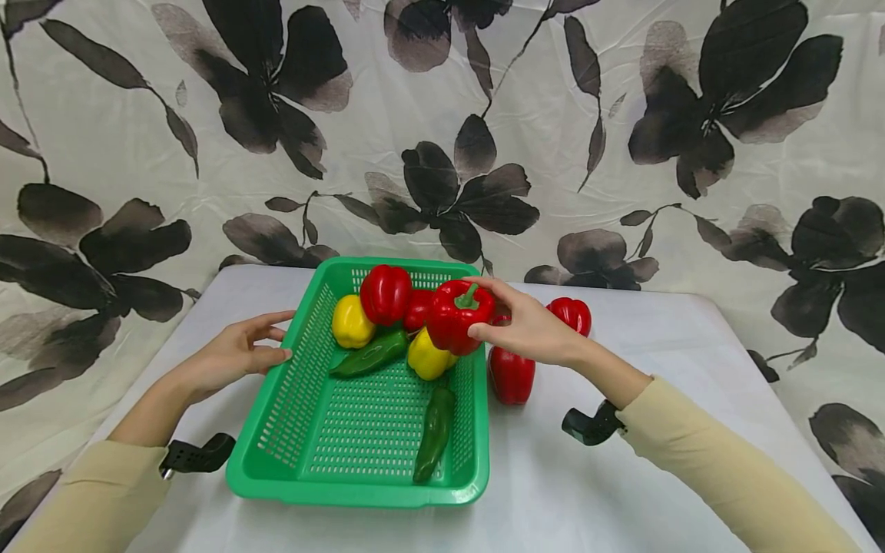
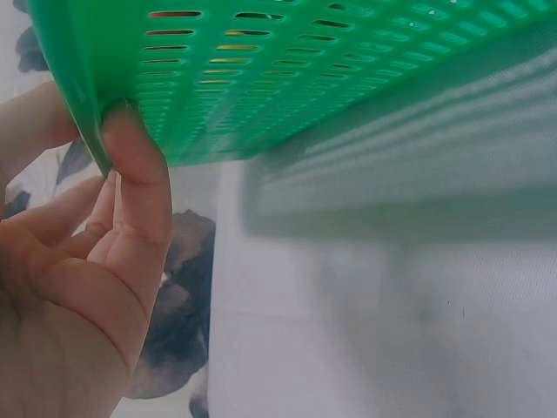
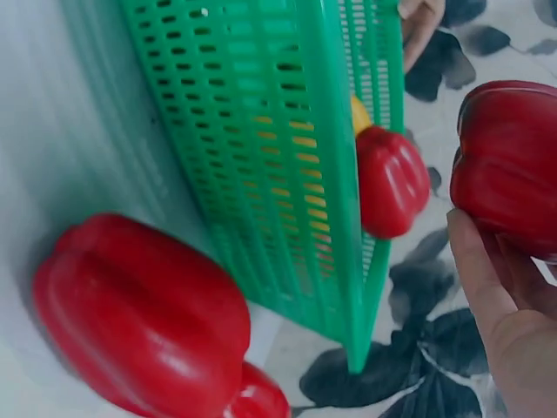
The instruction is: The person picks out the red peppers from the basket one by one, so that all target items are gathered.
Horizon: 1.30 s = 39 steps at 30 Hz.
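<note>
My right hand (image 1: 532,322) grips a red bell pepper (image 1: 449,326) with a green stem, holding it over the right rim of a green plastic basket (image 1: 359,495). In the right wrist view that pepper (image 3: 513,165) is up at the fingertips, apart from the basket. At the basket's left side, my left hand (image 1: 231,353) pinches the rim between thumb and fingers. Inside the basket lie a red bell pepper (image 1: 385,294), another red one (image 1: 417,309) partly hidden, two yellow bell peppers (image 1: 353,322) and two long green peppers (image 1: 435,434).
Right of the basket, a red bell pepper (image 1: 512,376) stands close to its wall, and another (image 1: 571,313) is farther back, partly behind my right hand. A white cloth covers the table (image 1: 553,491). Behind it hangs a flower-patterned curtain (image 1: 387,123).
</note>
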{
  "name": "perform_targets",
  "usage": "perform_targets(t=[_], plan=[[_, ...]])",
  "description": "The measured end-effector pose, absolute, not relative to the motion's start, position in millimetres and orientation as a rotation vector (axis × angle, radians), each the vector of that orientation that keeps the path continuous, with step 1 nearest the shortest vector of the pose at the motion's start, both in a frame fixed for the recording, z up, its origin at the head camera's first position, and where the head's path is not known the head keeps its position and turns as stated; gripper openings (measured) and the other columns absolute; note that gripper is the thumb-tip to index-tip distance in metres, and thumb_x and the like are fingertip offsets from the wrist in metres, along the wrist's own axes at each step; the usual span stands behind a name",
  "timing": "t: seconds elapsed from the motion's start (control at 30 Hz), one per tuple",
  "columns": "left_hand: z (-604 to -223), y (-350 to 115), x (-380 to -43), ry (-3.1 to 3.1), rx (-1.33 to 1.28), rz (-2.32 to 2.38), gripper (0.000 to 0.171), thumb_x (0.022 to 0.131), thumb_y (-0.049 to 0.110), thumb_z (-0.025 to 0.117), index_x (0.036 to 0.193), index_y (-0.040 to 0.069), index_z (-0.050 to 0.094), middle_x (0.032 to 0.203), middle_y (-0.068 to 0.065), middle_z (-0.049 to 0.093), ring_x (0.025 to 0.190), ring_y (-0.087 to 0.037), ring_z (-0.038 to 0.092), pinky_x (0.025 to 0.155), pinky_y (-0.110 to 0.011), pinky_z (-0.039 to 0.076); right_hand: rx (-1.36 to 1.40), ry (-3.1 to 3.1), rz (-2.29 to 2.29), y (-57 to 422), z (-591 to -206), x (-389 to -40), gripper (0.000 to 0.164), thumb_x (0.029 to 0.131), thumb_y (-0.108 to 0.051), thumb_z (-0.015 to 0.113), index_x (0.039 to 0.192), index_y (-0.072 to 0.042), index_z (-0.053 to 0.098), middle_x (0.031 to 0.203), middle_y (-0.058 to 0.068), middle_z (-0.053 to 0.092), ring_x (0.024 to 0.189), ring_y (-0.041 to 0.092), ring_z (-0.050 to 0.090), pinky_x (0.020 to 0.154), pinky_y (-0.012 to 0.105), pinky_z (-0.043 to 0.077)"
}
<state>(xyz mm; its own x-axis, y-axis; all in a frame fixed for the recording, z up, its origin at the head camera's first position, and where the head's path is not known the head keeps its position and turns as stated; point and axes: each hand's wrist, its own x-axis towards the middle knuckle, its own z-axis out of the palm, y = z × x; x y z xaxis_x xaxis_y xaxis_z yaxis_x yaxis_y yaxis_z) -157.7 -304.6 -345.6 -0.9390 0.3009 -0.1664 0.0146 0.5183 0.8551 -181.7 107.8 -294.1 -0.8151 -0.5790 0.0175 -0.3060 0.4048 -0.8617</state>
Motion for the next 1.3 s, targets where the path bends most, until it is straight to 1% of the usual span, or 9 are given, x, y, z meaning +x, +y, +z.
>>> perform_targets(t=[0.2,0.33,0.47,0.57,0.73,0.83,1.07,1.3], plan=[[-346,-305,-158,2.469,0.270,1.388,0.072,0.089,0.021,0.060,0.146,0.007,0.020,0.124,-0.024,0.045,0.088,-0.022,0.061,0.074,-0.033,0.055,-0.685,2.394,-1.428,125,-294,-182,0.064,0.085,-0.024,0.066,0.140,-0.020,0.033,0.130,0.009,0.049,0.115,0.028,0.051,0.081,0.038,0.053],[-346,-305,-158,2.466,0.264,1.391,0.072,0.089,0.021,0.061,0.146,0.007,0.020,0.123,-0.024,0.045,0.089,-0.023,0.061,0.074,-0.033,0.055,-0.625,2.433,-1.417,137,-299,-183,0.066,0.085,-0.026,0.065,0.141,-0.019,0.031,0.132,0.010,0.048,0.117,0.029,0.050,0.083,0.038,0.053],[-346,-306,-157,2.468,0.261,1.389,0.072,0.089,0.021,0.061,0.146,0.007,0.020,0.124,-0.024,0.045,0.089,-0.023,0.061,0.075,-0.034,0.055,-0.533,2.497,-1.383,151,-306,-184,0.066,0.086,-0.026,0.064,0.140,-0.013,0.029,0.132,0.013,0.048,0.118,0.030,0.050,0.087,0.040,0.051],[-346,-306,-157,2.465,0.265,1.392,0.072,0.089,0.021,0.060,0.146,0.007,0.020,0.124,-0.025,0.045,0.089,-0.023,0.061,0.074,-0.034,0.055,-0.475,2.533,-1.364,160,-310,-185,0.065,0.086,-0.026,0.063,0.139,-0.009,0.030,0.130,0.015,0.049,0.116,0.031,0.051,0.085,0.040,0.052],[-347,-306,-157,2.463,0.255,1.393,0.072,0.089,0.021,0.061,0.146,0.007,0.020,0.124,-0.024,0.045,0.089,-0.024,0.061,0.075,-0.033,0.055,-0.407,2.530,-1.388,176,-315,-184,0.067,0.086,-0.028,0.063,0.140,-0.008,0.028,0.129,0.018,0.049,0.113,0.033,0.052,0.080,0.038,0.054],[-347,-306,-157,2.464,0.259,1.390,0.072,0.089,0.021,0.061,0.146,0.007,0.020,0.124,-0.024,0.044,0.090,-0.024,0.061,0.075,-0.034,0.055,-0.380,2.539,-1.392,184,-317,-183,0.069,0.086,-0.029,0.063,0.141,-0.007,0.027,0.130,0.019,0.048,0.114,0.034,0.052,0.080,0.038,0.054],[-347,-306,-158,2.463,0.266,1.391,0.072,0.089,0.021,0.060,0.146,0.007,0.020,0.125,-0.024,0.044,0.089,-0.024,0.061,0.074,-0.034,0.055,-0.294,2.603,-1.326,202,-324,-180,0.068,0.088,-0.035,0.059,0.141,-0.005,0.027,0.133,0.020,0.045,0.118,0.035,0.048,0.086,0.041,0.051],[-347,-305,-158,2.464,0.264,1.392,0.071,0.089,0.020,0.060,0.146,0.006,0.020,0.123,-0.024,0.045,0.088,-0.023,0.061,0.074,-0.034,0.055,-0.208,2.626,-1.268,215,-332,-179,0.072,0.089,-0.042,0.056,0.142,-0.004,0.026,0.132,0.022,0.043,0.115,0.036,0.049,0.084,0.040,0.052]])
